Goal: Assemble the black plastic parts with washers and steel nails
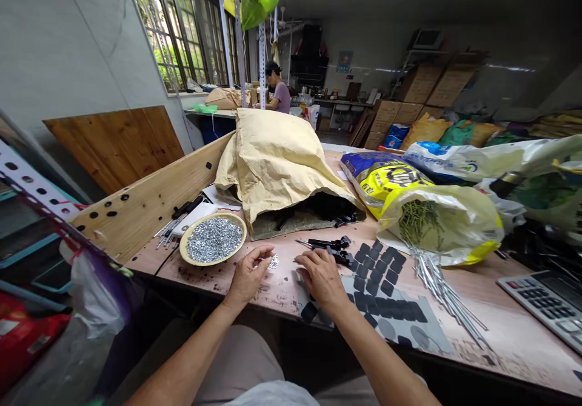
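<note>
Head view: the left hand [249, 276] curls its fingers close together just beside tiny silver screws [273, 262] on the table. The right hand [322, 279] lies on black pads [377, 285], fingers spread. Tiny bits need slow fingers.

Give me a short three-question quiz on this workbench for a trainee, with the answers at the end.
1. Multiple choice: what fills the round bowl beside the left hand?
A. Small silver metal pieces
B. Black square pads
C. Green plastic bags

2. True or false: the calculator lies to the left of the bowl.

3. Short answer: which hand is closer to the grey sheet of black square pads, the left hand or the right hand?

Key: 1. A; 2. False, it lies at the far right of the bench; 3. The right hand.
</note>
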`<action>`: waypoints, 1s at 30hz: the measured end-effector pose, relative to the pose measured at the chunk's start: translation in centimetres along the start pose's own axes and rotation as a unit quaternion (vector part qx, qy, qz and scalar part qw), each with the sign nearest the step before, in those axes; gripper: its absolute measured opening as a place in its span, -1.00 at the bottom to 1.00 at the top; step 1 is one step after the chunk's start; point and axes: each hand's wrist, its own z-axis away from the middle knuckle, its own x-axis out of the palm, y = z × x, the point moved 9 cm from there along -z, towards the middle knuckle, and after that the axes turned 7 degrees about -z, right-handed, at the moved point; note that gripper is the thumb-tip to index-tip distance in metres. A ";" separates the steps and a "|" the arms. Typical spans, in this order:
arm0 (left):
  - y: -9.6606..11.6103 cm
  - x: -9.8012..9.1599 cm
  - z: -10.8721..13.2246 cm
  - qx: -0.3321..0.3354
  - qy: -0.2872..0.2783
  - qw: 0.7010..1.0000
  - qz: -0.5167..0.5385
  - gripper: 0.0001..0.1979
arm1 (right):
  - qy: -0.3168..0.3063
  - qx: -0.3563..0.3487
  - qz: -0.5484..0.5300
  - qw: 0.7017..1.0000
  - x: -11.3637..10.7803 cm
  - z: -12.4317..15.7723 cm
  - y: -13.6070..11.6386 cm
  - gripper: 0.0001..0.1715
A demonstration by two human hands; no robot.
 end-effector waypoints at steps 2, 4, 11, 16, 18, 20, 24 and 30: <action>-0.8 -1.3 0.7 -0.008 0.017 1.000 -0.019 -0.76 | -0.011 -0.001 0.040 0.999 1.3 -1.0 0.0 -0.79; -1.1 -2.0 1.2 0.001 0.025 0.998 -0.059 -0.78 | -0.017 -0.003 0.056 0.998 2.2 -1.6 0.2 -0.87; -0.1 -1.6 1.6 0.076 0.013 0.984 -0.162 -0.77 | 0.013 -0.005 0.005 1.000 1.1 -2.2 1.4 -0.89; 0.0 0.4 1.3 0.118 -0.010 0.954 -0.274 -0.79 | 0.154 0.058 -0.164 0.973 -3.8 -1.5 3.7 -0.83; -0.1 1.3 1.2 0.127 -0.025 0.942 -0.309 -0.83 | 0.193 0.100 -0.195 0.956 -5.2 -0.8 4.5 -0.75; -0.3 1.9 1.1 0.126 -0.039 0.941 -0.312 -0.86 | 0.236 0.148 -0.258 0.925 -6.3 0.3 5.2 -0.69; -0.4 2.2 0.8 0.109 -0.047 0.956 -0.269 -0.88 | 0.282 0.182 -0.394 0.856 -6.8 1.5 5.3 -0.69; 0.2 2.1 0.8 0.069 -0.037 0.982 -0.175 -0.88 | 0.285 0.196 -0.532 0.773 -5.3 2.0 5.2 -0.67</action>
